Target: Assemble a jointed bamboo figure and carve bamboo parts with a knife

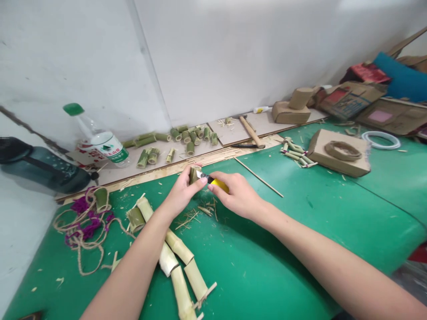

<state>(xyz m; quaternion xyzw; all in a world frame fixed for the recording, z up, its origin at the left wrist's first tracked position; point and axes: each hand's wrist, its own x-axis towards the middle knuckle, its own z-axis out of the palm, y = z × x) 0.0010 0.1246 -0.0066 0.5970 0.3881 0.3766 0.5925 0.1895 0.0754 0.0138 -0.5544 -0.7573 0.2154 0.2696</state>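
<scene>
Over the green table (240, 249), my left hand (183, 190) is closed around a short green bamboo piece (193, 174), its cut end facing up. My right hand (235, 192) grips a yellow and black utility knife (220, 184). The knife's tip meets the bamboo piece near my left thumb; exactly how the blade sits against it is too small to tell. Below both hands lie thin bamboo shavings (207, 209). Partly hidden by my left forearm is a jointed figure of pale bamboo segments (180, 244).
Twine with purple yarn (88, 218) lies at left, near a plastic bottle (108, 144) and a dark water bottle (43, 166). Cut bamboo pieces (190, 135) and a hammer (250, 131) line the back. A thin stick (260, 178), cardboard block (336, 153) and tape ring (380, 140) are at right.
</scene>
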